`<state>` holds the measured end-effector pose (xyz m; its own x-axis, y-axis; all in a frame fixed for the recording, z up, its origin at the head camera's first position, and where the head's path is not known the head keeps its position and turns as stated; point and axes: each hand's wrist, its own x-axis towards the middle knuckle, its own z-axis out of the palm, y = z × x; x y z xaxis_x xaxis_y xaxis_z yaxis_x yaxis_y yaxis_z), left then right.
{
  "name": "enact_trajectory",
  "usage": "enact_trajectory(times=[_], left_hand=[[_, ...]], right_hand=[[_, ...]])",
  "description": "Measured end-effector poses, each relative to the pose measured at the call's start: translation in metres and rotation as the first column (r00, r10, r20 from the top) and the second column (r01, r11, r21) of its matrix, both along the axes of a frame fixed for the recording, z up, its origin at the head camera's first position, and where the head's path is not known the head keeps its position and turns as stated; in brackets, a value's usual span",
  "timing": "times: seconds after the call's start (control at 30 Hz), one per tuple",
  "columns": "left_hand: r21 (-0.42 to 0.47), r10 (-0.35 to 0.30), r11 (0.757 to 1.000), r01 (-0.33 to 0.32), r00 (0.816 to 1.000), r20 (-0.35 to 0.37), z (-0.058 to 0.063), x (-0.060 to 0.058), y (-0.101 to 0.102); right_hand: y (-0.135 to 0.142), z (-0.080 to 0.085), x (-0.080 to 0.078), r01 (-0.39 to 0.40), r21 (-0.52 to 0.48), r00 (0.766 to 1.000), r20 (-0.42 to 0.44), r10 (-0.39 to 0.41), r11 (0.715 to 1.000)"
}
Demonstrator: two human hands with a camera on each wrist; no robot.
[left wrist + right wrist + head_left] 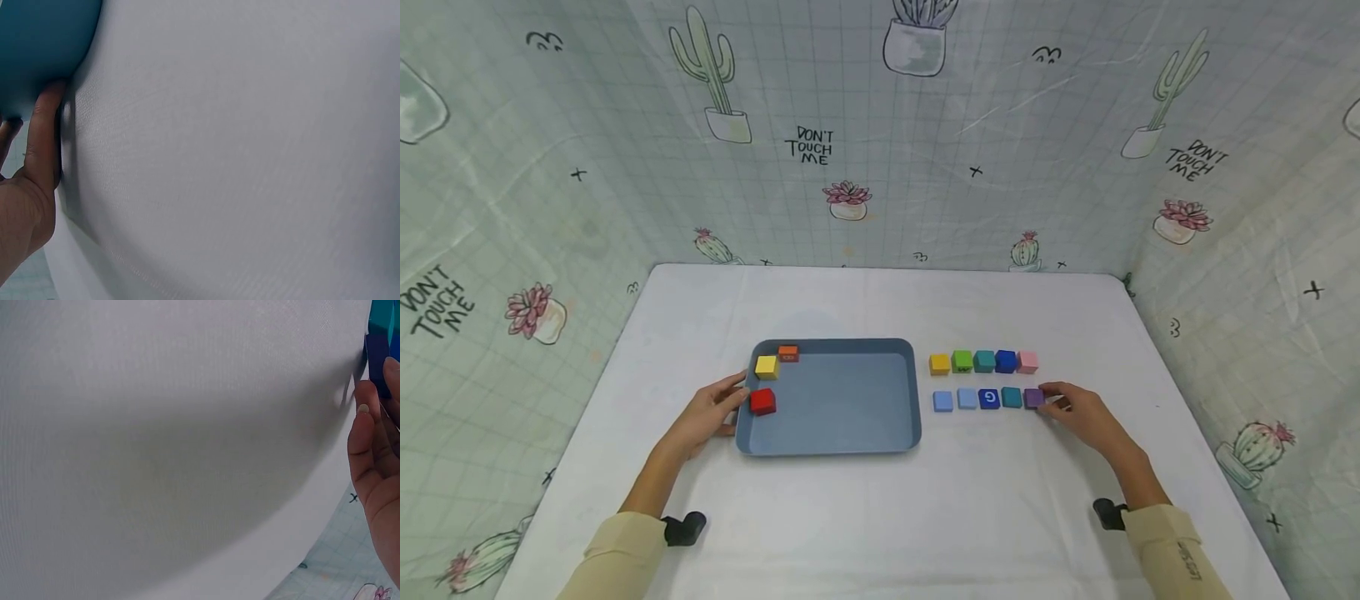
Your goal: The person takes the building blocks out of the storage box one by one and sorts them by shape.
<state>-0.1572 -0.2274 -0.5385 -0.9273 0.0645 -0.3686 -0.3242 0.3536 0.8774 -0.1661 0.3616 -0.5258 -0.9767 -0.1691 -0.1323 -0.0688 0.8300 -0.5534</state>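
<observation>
A blue-grey tray [842, 425] lies on the table with a red block [763, 402], a yellow block [767, 367] and an orange block [787, 354] along its left side. My left hand [709, 414] holds the tray by its left edge; in the left wrist view a finger presses against the tray's side [44, 44]. At the right end of the front row of blocks, the fingertips of my right hand [1078, 412] pinch a purple block [1033, 398]. It sits beside a teal block [1012, 397], and the right wrist view shows thumb and finger at it.
The front row also holds a dark blue block with a white letter [989, 398] and two light blue blocks [943, 402]. Behind it runs a row of yellow, green [962, 361], teal, blue and pink [1027, 362] blocks. A printed cloth [880, 150] hangs around the white table [865, 517].
</observation>
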Motion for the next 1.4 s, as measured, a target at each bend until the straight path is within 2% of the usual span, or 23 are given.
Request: enact_trajectory(times=[0.23, 0.57, 0.87, 1.3, 1.4], left_hand=[[-0.003, 0.001, 1.0, -0.001, 1.0, -0.004, 0.003, 0.0, -0.001], [-0.003, -0.001, 1.0, 0.001, 1.0, 0.007, 0.0, 0.002, -0.001], [-0.001, -0.004, 1.0, 0.004, 1.0, 0.01, 0.002, 0.006, -0.001], [-0.004, -0.034, 0.999, 0.034, 0.999, 0.002, 0.001, -0.007, 0.006], [-0.01, -0.035, 0.999, 0.035, 0.999, 0.003, 0.002, -0.007, 0.006]], right_hand=[[0.0, -0.003, -0.001, 0.004, -0.009, 1.0, -0.005, -0.004, 1.0], [0.003, -0.004, 0.0, 0.013, 0.016, 1.0, -0.004, -0.013, 1.0], [0.006, -0.009, 0.003, 0.003, 0.027, 1.0, -0.007, -0.003, 1.0], [0.014, -0.015, 0.01, 0.035, -0.021, 0.999, -0.021, -0.035, 0.999], [0.015, -0.019, 0.01, 0.045, -0.035, 0.999, -0.026, -0.046, 0.998]])
